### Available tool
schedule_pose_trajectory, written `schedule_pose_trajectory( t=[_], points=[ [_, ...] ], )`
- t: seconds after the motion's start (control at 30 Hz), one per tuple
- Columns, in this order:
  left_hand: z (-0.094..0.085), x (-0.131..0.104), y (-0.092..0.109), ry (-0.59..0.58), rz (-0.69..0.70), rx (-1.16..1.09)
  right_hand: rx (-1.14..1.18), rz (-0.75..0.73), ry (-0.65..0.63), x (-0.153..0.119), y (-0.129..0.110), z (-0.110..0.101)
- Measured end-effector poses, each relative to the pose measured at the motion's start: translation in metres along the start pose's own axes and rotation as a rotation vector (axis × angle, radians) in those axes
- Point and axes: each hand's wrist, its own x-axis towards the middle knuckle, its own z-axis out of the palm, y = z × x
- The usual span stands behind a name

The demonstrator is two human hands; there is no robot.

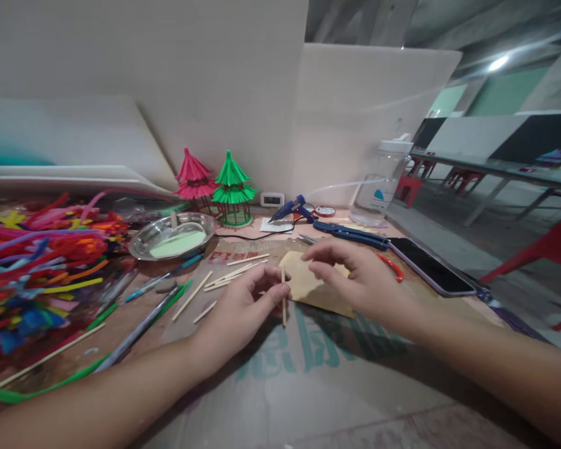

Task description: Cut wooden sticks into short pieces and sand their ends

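My left hand point(247, 305) pinches a short pale wooden stick point(283, 305) between thumb and fingers, nearly upright in the view. To its right my right hand point(355, 271) hovers with thumb and forefinger apart and nothing seen between them; its other fingers are partly hidden. Beneath the right hand lies a tan sheet of sandpaper-like paper point(303, 284), partly covered. Several more wooden sticks point(229, 277) lie loose on the cardboard point(327, 399) beyond and left of my left hand.
Colourful pipe cleaners point(42, 262) heap at left, beside a metal dish point(140, 246). Behind stand a pink point(194, 178) and a green point(234, 187) tiered pagoda-like model, a blue glue gun point(292, 207) and a water bottle point(376, 187). A utility knife point(350, 234) and phone point(430, 267) lie at right.
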Motion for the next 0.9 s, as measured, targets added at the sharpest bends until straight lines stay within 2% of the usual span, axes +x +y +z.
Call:
schedule_pose_trajectory(
  t=[0.1, 0.2, 0.3, 0.4, 0.53, 0.67, 0.77, 0.83, 0.9],
  points=[
    [0.0, -0.002, 0.001, 0.004, 0.032, 0.021, -0.01, 0.011, -0.057, -0.004, 0.001, -0.002],
    [0.0, -0.006, 0.003, 0.054, 0.159, 0.154, 0.014, 0.011, -0.166, -0.017, 0.003, 0.013],
    [-0.001, -0.01, 0.006, 0.049, 0.261, 0.26, 0.07, -0.053, -0.157, -0.028, 0.005, 0.03],
    [0.0, -0.013, 0.013, 0.059, 0.271, 0.285, 0.132, -0.086, -0.136, -0.032, 0.006, 0.036],
    [0.0, -0.014, 0.024, 0.131, 0.204, 0.221, 0.14, -0.119, -0.168, -0.033, 0.004, 0.032],
    [-0.002, -0.011, 0.029, 0.125, 0.141, 0.169, 0.126, -0.315, -0.217, -0.033, -0.001, 0.021],
    [-0.006, -0.007, 0.023, 0.112, 0.104, 0.193, 0.183, -0.424, -0.259, -0.034, -0.007, 0.009],
    [-0.008, -0.005, 0.014, 0.06, 0.139, 0.314, 0.209, -0.375, -0.206, -0.034, -0.01, 0.001],
    [-0.009, -0.002, 0.005, -0.032, 0.243, 0.528, 0.211, -0.24, -0.089, -0.03, -0.011, -0.005]
  ],
)
